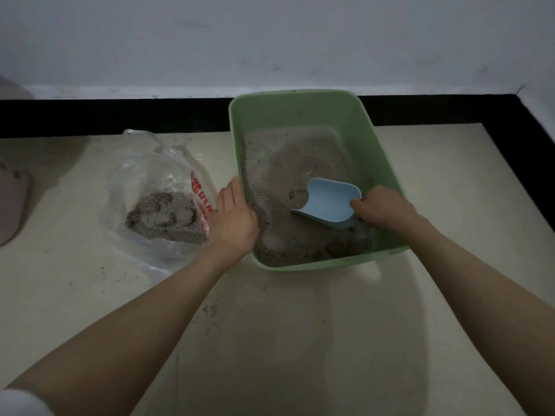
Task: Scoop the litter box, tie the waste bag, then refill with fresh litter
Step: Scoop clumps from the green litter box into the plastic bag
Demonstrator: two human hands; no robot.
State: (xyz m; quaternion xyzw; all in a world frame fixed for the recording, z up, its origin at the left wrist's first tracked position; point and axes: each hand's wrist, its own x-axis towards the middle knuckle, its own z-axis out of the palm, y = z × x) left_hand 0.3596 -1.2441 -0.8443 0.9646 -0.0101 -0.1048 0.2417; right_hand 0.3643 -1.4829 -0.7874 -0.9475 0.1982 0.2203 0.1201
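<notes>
Scoop loaded low in the box, waste bag off to its left

The right hand (383, 209), fingers curled round the handle, holds the blue scoop (329, 205) in the litter near the green litter box's (387, 175) near right corner, its mouth pointing left. The left hand (232, 219), fingers straight and together, presses flat against the box's left wall. The open waste bag (159, 187) lies on the floor just beyond that wall, so the lift likely swings leftward.
</notes>
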